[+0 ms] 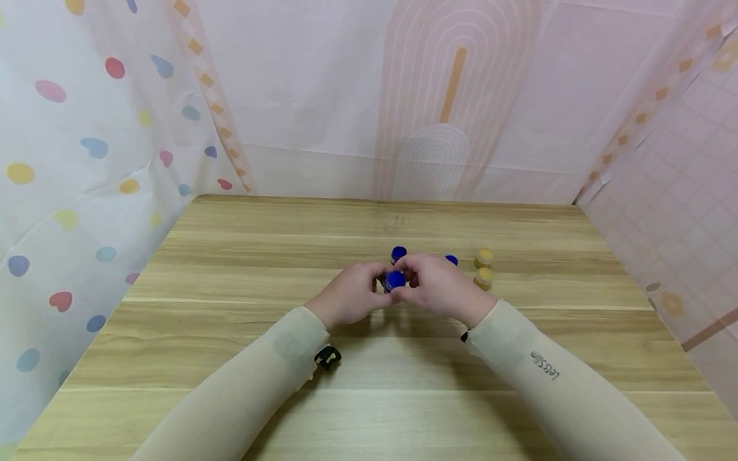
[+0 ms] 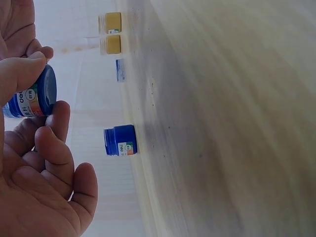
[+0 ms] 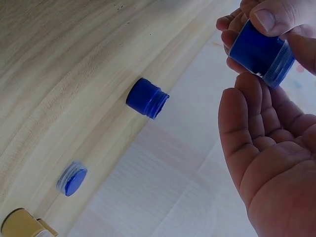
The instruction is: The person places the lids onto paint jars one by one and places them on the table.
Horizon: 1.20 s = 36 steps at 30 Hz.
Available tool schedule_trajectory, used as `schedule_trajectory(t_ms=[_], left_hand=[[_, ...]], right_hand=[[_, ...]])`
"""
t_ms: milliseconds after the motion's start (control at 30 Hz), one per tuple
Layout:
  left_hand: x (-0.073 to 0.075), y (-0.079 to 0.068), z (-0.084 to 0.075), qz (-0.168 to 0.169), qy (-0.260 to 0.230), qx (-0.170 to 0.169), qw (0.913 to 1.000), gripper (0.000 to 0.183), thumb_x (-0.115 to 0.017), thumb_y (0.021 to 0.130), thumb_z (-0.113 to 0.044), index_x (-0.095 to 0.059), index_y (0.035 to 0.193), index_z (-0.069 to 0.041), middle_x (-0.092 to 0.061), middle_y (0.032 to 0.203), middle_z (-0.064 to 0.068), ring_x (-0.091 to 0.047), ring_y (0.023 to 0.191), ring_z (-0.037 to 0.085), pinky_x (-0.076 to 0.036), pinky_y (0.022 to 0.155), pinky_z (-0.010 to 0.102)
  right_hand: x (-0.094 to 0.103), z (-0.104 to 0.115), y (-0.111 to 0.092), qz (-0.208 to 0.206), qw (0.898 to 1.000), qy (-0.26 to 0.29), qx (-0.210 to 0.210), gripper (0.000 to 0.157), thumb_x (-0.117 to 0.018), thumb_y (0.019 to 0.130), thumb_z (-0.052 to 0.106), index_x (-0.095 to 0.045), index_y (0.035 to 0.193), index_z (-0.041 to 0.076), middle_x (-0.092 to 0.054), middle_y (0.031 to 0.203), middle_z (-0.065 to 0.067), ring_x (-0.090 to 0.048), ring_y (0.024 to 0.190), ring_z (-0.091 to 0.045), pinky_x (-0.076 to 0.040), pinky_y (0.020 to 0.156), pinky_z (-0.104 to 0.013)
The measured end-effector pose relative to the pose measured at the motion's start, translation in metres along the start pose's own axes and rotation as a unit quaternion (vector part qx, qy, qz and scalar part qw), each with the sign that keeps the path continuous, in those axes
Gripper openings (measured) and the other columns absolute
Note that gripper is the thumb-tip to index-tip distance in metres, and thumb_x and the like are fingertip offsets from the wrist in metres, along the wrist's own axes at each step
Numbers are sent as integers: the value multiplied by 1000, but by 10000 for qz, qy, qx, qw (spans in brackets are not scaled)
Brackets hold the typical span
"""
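Note:
My left hand (image 1: 352, 293) grips the body of a small blue paint jar (image 1: 395, 280) between thumb and fingers, above the table. The right hand (image 1: 441, 286) meets it from the other side, its thumb and fingertips at the jar's ribbed lid (image 3: 280, 65). A label shows on the jar in the left wrist view. Just behind stands a second blue paint jar (image 3: 145, 98), uncapped. To its right lies a loose lid (image 3: 72, 178) with blue paint inside. Part of the held jar is hidden by the fingers.
Two yellow paint jars (image 1: 484, 258) stand right of my right hand, one nearer than the other. The wood-grain table (image 1: 369, 410) reaches back to a patterned curtain (image 1: 311, 96), with more curtain at both sides.

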<state>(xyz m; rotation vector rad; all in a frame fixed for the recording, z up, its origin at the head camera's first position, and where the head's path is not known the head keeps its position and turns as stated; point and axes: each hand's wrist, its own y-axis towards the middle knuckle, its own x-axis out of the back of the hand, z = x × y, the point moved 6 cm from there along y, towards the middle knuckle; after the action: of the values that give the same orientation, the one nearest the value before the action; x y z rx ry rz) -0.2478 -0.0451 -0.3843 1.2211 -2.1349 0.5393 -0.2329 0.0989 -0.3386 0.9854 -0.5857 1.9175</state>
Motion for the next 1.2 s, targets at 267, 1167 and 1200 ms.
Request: schedule_trajectory(t_ms=[267,1167,1200], left_hand=[[0,-1,0,-21,-23,-118,9999,18,-77,96,-36,-70,105,-21,-61,79,2,-52,62,13,-45,56,29],[1,-1,-2,-40,-23,-178,9998,20,-77,96,-33,-70,108,-19,-58,76,0,-51,63,12,-43,56,28],[2,-1,-3,-48,-12,-176,9998,20,-77,96,-34,-70,108,-20,-58,75,0,-51,63,12,-43,56,28]], right_hand=[[-1,0,-1,155,9997,109,133,41,-74,94,10,-66,134,7,-74,108,-3,-68,93,-13,-58,83,-31],[0,0,-4,203,9996,171,117,44,-73,98,15,-63,140,6,-75,113,-4,-69,94,-15,-58,79,-28],[-1,0,-3,203,9995,175,137,42,-73,98,15,-64,138,7,-75,112,-4,-69,93,-14,-58,78,-28]])
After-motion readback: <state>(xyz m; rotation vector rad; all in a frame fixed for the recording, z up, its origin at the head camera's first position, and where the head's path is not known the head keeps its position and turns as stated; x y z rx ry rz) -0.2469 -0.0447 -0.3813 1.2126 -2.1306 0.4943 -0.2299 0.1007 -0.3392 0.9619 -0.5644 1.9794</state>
